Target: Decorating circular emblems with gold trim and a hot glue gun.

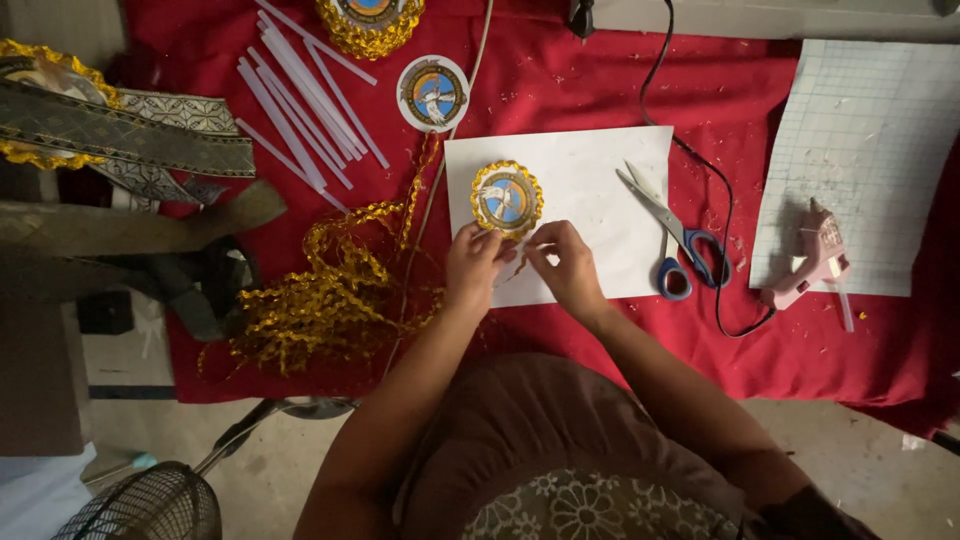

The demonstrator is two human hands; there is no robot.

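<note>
Here the gold-trimmed badge (507, 198) lies just beyond both hands' fingers (487, 243), which pinch its trim.

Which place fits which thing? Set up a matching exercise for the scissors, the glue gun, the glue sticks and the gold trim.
Things:
1. scissors
2. glue gun
3. glue sticks
4. gold trim

Places:
A. heaped on the red cloth, beside the left hand
B. on the grid sheet
C. spread at the top left of the cloth
D. partly on the white paper, right of the right hand

Pairs: 1-D, 2-B, 3-C, 4-A
</note>
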